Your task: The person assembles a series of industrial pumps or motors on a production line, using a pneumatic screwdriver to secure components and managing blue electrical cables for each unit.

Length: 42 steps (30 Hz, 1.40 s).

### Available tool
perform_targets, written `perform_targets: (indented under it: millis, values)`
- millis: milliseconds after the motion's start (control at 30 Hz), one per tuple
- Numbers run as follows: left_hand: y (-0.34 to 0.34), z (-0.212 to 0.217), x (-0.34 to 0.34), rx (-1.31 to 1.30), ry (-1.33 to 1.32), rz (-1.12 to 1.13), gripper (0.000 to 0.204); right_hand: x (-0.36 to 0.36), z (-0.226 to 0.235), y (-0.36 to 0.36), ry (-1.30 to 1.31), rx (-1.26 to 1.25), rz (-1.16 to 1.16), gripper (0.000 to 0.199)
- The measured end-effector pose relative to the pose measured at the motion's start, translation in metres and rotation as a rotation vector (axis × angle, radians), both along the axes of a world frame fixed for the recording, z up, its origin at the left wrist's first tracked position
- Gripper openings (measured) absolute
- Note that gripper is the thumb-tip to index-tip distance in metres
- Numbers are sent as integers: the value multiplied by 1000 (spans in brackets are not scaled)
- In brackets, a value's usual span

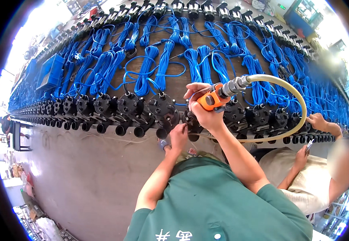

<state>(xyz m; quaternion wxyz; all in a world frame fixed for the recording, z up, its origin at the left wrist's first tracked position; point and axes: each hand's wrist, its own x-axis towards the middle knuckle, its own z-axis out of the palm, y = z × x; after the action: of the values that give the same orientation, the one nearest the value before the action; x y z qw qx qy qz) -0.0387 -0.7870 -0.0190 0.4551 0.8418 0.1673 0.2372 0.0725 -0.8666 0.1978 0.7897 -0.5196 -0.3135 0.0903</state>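
My right hand [207, 116] is wrapped round an orange pneumatic driver [210, 100], raised over the near row of black pumps. A metal coupling [236, 85] joins the driver to a beige air hose [299, 96], which loops away to the right. The fingers of my left hand [179, 135] are pinched together against the lower side of the pump in front of me. Whatever lies between those fingertips is too small to make out. Just left of that spot stands another black pump [163, 108]. The driver's tip and much of the pump beneath it are hidden by my right hand.
Bundled blue cables [146, 72] cover the brown table [138, 82]. More black pumps [193, 9] line its far edge. At the left sits a blue crate [50, 72]. Close on my right, a co-worker in a light shirt [303, 172] reaches to the same row, holding a tool.
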Motion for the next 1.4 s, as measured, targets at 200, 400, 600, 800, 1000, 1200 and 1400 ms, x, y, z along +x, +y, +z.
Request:
perform_targets:
  millis: [200,400,600,800,1000,1200,1400]
  values:
    - [2,-19,-7,74,63,35,15,-11,9,8,-69,-112,29,28]
    - [2,-34,-6,72,-3,40,15,-3,-16,10,-120,-172,87,23]
    - [14,14,-7,78,319,-45,15,-6,-6,11,-120,-137,121,37]
    - [83,262,30,-68,177,-288,9,13,42,-48,-33,2,-222,35]
    - [131,227,208,530,655,-1168,16,17,40,-74,185,86,-571,35]
    - [76,58,263,359,259,-1907,35,9,26,-61,281,-36,-860,37]
    - [47,31,284,252,32,-2100,39,10,29,-45,375,-121,-980,32]
